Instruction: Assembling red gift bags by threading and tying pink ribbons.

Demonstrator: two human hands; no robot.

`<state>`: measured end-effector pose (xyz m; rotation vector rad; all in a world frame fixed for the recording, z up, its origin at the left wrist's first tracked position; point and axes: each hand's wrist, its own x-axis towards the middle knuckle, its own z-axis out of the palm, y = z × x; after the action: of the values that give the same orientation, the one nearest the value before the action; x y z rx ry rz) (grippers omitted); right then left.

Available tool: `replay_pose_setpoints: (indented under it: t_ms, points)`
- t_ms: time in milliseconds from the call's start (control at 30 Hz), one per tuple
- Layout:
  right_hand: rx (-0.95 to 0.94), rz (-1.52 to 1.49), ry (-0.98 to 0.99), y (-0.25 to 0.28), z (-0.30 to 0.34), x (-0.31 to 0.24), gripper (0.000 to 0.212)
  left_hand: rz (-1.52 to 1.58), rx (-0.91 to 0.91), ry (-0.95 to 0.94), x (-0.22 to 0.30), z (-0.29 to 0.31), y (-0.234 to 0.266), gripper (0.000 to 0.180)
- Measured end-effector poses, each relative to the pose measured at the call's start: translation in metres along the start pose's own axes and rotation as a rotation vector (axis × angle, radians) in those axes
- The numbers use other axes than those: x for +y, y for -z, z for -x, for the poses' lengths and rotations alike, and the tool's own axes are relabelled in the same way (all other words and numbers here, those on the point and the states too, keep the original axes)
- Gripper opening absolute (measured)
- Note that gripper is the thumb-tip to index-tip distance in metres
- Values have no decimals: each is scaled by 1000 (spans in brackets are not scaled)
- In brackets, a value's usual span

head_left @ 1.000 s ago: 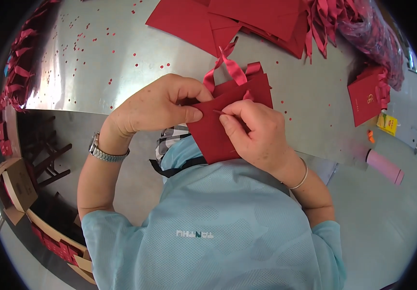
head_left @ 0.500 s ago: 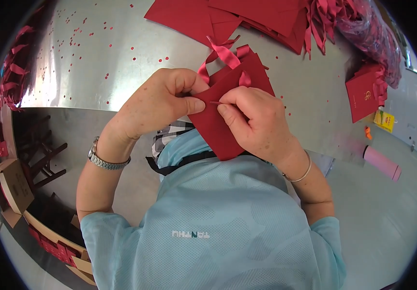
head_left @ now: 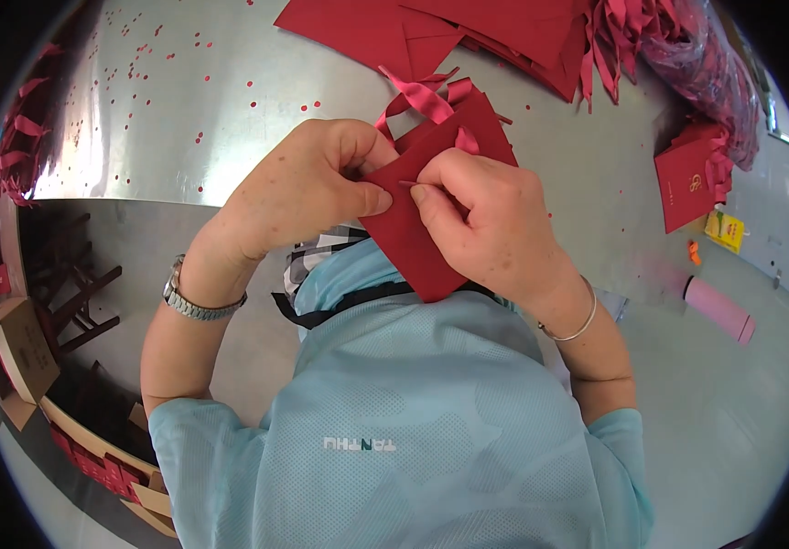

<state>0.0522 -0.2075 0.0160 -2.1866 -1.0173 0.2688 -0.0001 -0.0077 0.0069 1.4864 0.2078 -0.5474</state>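
A red paper gift bag [head_left: 420, 261] hangs tilted in front of me at the table's near edge, with pink-red satin ribbon [head_left: 426, 101] looping from its top. My left hand [head_left: 308, 188] grips the bag's upper left edge, thumb on the outer face and the other fingers curled behind or inside the opening, where they are hidden. Close to that thumb, my right hand [head_left: 491, 215] is closed in a pinch on a thin ribbon end [head_left: 406, 184] at the bag's face. A short ribbon piece [head_left: 466, 140] sticks up just above my right knuckles.
On the metal table [head_left: 275, 55] are scattered small red paper dots. Flat red bags [head_left: 523, 41] lie stacked at the far side, near bundled ribbons [head_left: 628, 41] and plastic wrap. A standing red bag [head_left: 685, 186], yellow packet [head_left: 725, 231] and pink bottle [head_left: 720, 309] are at right; cardboard box [head_left: 28, 359] lower left.
My right hand has shifted slightly up, its pinch still on the ribbon end by the left thumb. The left hand keeps its grip, and the bag has barely moved.
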Motion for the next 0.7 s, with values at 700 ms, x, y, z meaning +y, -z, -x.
replay_pose_setpoints:
  t_ms: [700]
  points:
    - [-234, 535, 170, -1, -14, -33, 11, -342, 369, -282, -5, 5, -32, 11]
